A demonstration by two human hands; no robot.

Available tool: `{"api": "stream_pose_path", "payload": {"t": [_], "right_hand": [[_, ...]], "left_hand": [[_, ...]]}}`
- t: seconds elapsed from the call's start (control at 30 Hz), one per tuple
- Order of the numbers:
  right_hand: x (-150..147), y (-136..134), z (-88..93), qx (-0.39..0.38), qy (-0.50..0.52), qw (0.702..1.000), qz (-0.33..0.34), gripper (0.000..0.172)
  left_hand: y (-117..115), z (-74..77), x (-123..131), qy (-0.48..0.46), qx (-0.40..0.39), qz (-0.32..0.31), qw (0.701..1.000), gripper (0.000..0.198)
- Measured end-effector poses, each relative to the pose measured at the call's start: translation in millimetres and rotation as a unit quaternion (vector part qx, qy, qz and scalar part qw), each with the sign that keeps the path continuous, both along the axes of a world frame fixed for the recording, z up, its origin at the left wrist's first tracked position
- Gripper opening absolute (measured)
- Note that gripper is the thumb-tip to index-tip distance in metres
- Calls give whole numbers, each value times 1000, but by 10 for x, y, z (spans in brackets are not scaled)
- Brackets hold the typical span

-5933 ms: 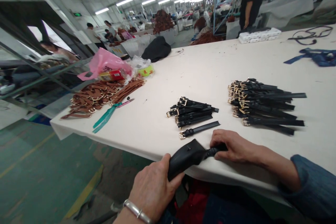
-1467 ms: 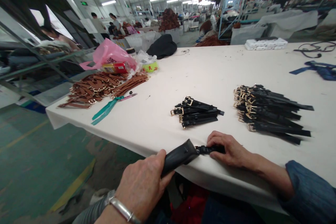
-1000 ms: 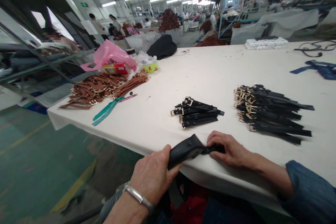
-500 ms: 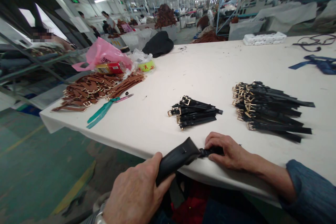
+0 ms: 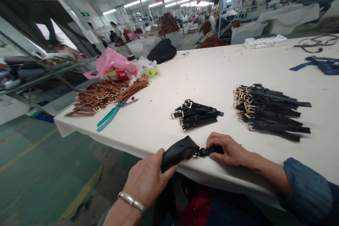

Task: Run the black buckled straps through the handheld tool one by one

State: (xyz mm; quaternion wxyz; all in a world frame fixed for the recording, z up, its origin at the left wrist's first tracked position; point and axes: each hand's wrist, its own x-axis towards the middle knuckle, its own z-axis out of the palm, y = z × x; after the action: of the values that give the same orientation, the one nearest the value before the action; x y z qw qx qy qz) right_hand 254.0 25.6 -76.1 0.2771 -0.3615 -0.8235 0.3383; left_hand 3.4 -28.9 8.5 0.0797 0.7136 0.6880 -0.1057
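Relative to half a second earlier: black pouch (image 5: pixel 178 150) lowered flatter at near edge of surface (image 5: pixel 212 67); gold buckle newly visible. Left hand (image 5: pixel 147 180) closed around pouch's near end, off the edge. Right hand (image 5: pixel 225 148) curled, pressing black strap (image 5: pixel 205 152) against surface. Small strap pile (image 5: pixel 197 114) just beyond, unmoved.

White table (image 5: pixel 212 74) — strap piles (image 5: pixel 267 111)

Black leather flap (image 5: pixel 178 151): glossy, tapered, small stud on top; at near table edge, tilted up leftward. Black strap (image 5: pixel 205 152): narrow, gold buckle at left end, flat on table, meeting flap's tip.
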Motion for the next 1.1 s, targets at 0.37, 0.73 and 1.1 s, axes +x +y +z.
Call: {"api": "stream_pose_path", "payload": {"t": [0.37,0.73,1.1], "right_hand": [[3,44,-86,11,2,1000,-2,18],[12,70,-114,32,5,999,1,22],[18,-11,-108,34,-18,999,-27,23]], "left_hand": [[72,-39,226,-27,17,-18,999,35],[106,-117,100,0,47,9,999,37],[-54,-39,132,-15,6,-3,1000,35]]}}
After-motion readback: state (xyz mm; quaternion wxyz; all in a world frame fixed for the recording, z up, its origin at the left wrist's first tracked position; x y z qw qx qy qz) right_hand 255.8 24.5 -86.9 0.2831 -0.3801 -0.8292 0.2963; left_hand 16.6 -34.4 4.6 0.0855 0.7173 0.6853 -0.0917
